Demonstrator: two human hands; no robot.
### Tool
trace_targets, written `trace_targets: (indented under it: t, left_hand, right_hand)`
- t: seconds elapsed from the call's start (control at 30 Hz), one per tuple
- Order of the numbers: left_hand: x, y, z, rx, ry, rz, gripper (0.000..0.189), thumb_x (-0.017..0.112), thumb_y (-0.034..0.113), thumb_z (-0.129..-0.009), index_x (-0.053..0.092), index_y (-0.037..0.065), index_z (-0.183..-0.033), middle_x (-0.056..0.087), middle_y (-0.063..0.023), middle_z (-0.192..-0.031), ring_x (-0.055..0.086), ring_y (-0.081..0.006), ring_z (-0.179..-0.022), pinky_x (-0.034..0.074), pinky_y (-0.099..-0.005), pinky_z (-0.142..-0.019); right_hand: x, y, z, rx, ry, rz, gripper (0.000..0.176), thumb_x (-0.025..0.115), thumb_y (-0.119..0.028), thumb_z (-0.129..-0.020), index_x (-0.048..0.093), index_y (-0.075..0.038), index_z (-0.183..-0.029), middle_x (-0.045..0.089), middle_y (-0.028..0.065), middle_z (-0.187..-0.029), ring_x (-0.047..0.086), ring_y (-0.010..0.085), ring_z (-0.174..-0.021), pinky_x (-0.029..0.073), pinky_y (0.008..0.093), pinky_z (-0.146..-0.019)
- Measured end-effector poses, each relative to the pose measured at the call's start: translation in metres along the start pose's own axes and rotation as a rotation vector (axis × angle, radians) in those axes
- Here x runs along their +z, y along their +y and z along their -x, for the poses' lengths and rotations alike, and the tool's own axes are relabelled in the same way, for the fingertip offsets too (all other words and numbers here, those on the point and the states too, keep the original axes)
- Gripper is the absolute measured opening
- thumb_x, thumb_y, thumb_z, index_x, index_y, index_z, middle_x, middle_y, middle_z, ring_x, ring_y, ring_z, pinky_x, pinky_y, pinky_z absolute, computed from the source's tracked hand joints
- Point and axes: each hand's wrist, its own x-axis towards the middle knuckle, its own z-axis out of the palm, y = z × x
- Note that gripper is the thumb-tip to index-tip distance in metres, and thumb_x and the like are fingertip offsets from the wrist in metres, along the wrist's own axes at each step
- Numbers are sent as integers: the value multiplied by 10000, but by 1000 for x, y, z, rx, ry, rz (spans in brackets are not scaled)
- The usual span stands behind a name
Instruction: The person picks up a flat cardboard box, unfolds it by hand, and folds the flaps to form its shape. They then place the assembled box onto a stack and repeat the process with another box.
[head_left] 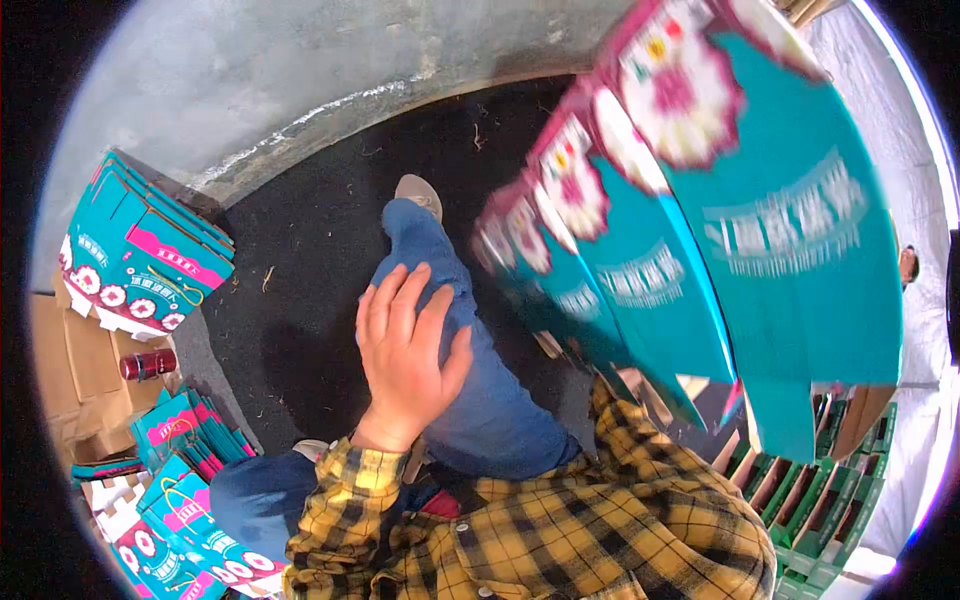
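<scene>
Large teal cardboard sheets (650, 270) with pink-and-white flower prints stand fanned out at the right, tilted and partly blurred. The sleeve of my left arm, at the lower middle, leads to my left hand (400, 350), which lies over my jeans-covered knee, fingers stretched and a little apart, holding nothing. My right sleeve reaches up behind the lower edge of the teal sheets. Those sheets hide my right hand, so its grip cannot be seen.
Folded teal cartons (150, 245) lean against the grey wall at the left. Below them are a dark red can (148, 364), brown cardboard and more teal boxes (185, 430). Green-edged cartons (815, 500) stand at the lower right. A black mat (300, 250) covers the floor.
</scene>
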Motion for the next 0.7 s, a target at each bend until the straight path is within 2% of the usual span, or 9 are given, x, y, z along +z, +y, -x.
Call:
trace_targets:
  t: [0.17, 0.27, 0.37, 0.5, 0.7]
  left_hand:
    - [1, 12, 4, 13, 28, -30, 387, 633, 178, -779, 587, 39, -1137, 494, -159, -1299, 407, -376, -1254, 296, -506, -1043]
    - [0, 19, 1, 17, 50, -49, 374, 637, 188, -781, 596, 46, -1125, 500, -149, -1293, 410, -360, -1256, 286, -510, -1048]
    - [3, 26, -1, 41, 42, -56, 368, 640, 193, -782, 599, 50, -1118, 505, -144, -1287, 412, -349, -1258, 278, -517, -1054]
    - [2, 34, -1, 72, 30, -119, 346, 600, 143, -822, 577, 17, -1143, 488, -170, -1304, 412, -385, -1253, 305, -497, -1041]
    - [5, 31, -12, 43, -1, -135, 348, 642, 115, -785, 590, 13, -1114, 495, -167, -1283, 415, -383, -1253, 300, -513, -1045]
  right_hand:
    - [-34, 28, 47, 68, 34, 80, 449, 425, -385, -956, 512, -75, -1270, 560, 143, -1261, 562, 312, -1110, 476, 447, -906]
    - [-25, 38, 49, 91, -3, 166, 447, 427, -378, -957, 510, -73, -1273, 556, 146, -1267, 559, 313, -1115, 475, 449, -910]
    - [4, 49, 27, 80, -62, 315, 445, 429, -372, -959, 509, -71, -1275, 552, 150, -1272, 557, 315, -1119, 475, 451, -915]
    - [33, 46, 12, 61, -113, 400, 442, 432, -364, -960, 506, -67, -1279, 547, 154, -1280, 554, 316, -1126, 475, 453, -921]
    - [23, 44, -5, 63, -110, 420, 437, 436, -351, -963, 503, -62, -1284, 540, 161, -1292, 550, 319, -1136, 474, 456, -929]
